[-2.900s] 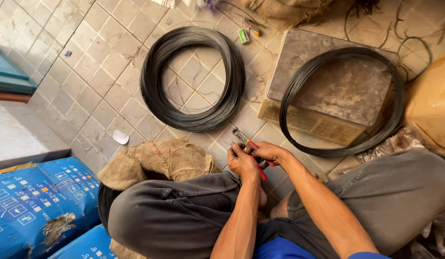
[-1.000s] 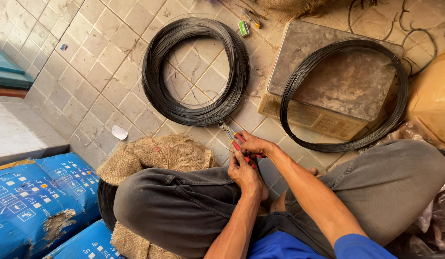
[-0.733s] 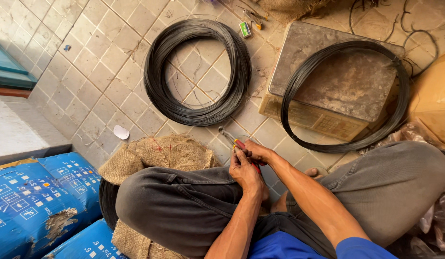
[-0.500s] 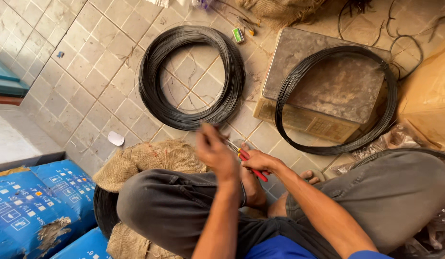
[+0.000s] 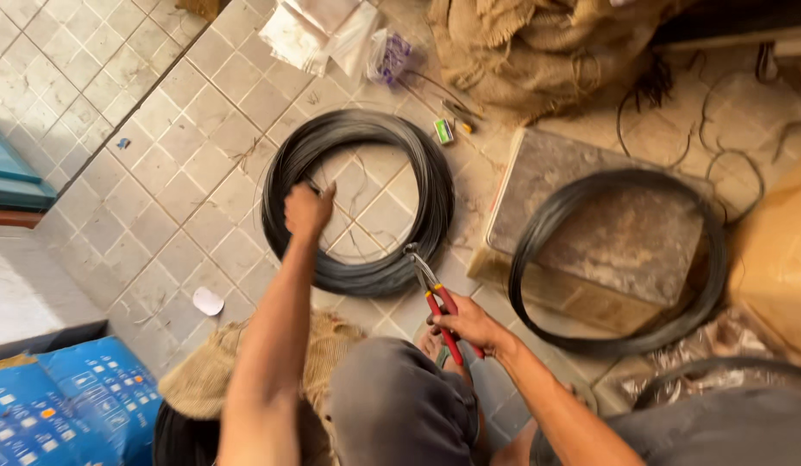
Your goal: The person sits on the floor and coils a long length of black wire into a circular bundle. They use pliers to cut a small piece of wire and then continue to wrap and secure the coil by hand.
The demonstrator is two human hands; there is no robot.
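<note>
Left hand (image 5: 307, 210) reaches out over the tiled floor (image 5: 159, 173), grip closed on a strand at the inner edge of the big round coil of black steel wire (image 5: 359, 203). Right hand (image 5: 469, 324), nearer the knee, grip wrapped around red-handled metal pliers (image 5: 435, 298), tips just beside the coil's near edge. Second black wire coil (image 5: 620, 259) lies on a grey stone slab (image 5: 590, 216), far right.
</note>
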